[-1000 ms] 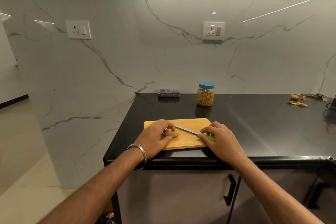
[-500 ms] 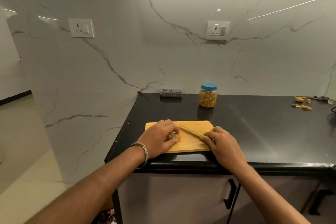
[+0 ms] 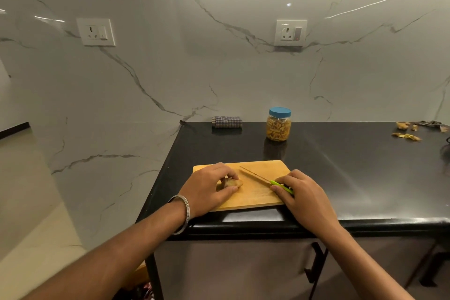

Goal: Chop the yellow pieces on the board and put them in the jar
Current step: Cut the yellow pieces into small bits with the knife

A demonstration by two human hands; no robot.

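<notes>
A wooden cutting board lies near the front edge of the black counter. My left hand grips a yellowish-brown piece on the board's left part. My right hand holds a knife by its green handle; the blade points up-left over the board, a short way right of the piece. A clear jar with a blue lid, closed and filled with yellow pieces, stands behind the board.
A folded checked cloth lies against the marble wall left of the jar. Yellow-brown peel scraps sit at the far right of the counter. The counter's left edge drops to the floor. Two wall sockets are above.
The knife blade has shifted away from the piece toward the right, and my right hand has slid slightly right. My left hand stays on the piece. The camera tilted a little.
</notes>
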